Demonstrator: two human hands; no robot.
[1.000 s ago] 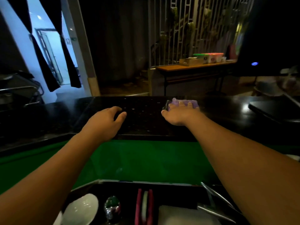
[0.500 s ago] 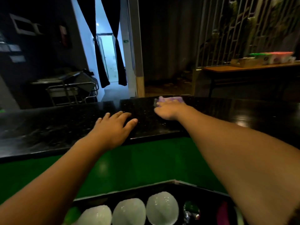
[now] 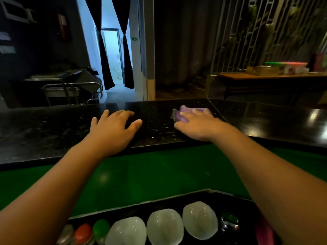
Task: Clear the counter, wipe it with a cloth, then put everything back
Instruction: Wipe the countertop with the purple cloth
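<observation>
Right grip [image 3: 198, 124]: fingers flat and spread, pressing the purple cloth [image 3: 185, 112] onto the black table [image 3: 53, 128] towards its far edge, nothing curled round it. Left grip [image 3: 113, 128]: released, palm down on the tabletop, left of the cloth and apart from it, holding nothing. Judgement: stretch in view looks cleared, wiping in hand, putting back not yet begun. 3 white bowls [image 3: 164, 225] sit in the tray [image 3: 177, 198] below.
</observation>
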